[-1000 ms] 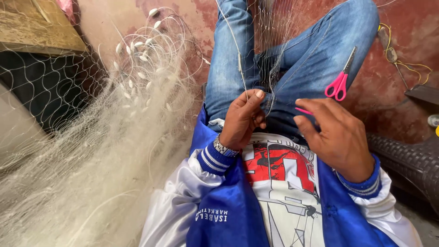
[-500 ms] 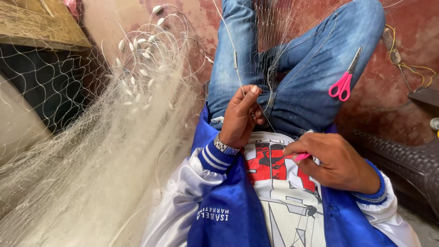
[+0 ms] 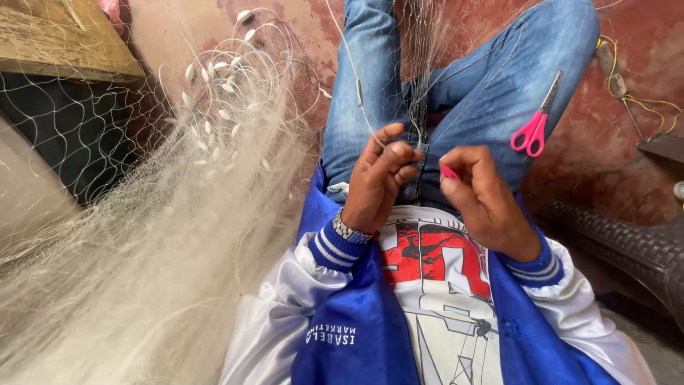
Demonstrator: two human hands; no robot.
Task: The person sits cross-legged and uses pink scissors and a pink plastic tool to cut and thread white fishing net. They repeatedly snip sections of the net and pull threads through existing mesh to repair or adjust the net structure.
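On the far left lies a big soft heap of pale fishing net (image 3: 142,271). It spreads over the floor and up toward a wooden board (image 3: 64,43) in the top corner. Small white floats (image 3: 214,93) are tied along a thin looped line at the top of the heap.

Next comes the left hand (image 3: 377,182), with a metal watch (image 3: 350,232) on the wrist and a blue and white sleeve behind it. Its grip is closed, with the thumb and fingers pinched together on a thin strand of net line (image 3: 356,78) that runs up over the blue jeans (image 3: 370,85). More fine net hangs down between the knees, just by the fingertips.

Just beside it is the right hand (image 3: 481,199). Its grip is closed too, clamped on a small pink tool (image 3: 449,172) (only a bit of it peeks out, so I cannot tell what kind it is). The two hands are near each other but apart.

Further right, pink scissors (image 3: 533,125) rest on the thigh, well away from both hands. A yellow cord (image 3: 641,103) lies on the red floor at the far right.
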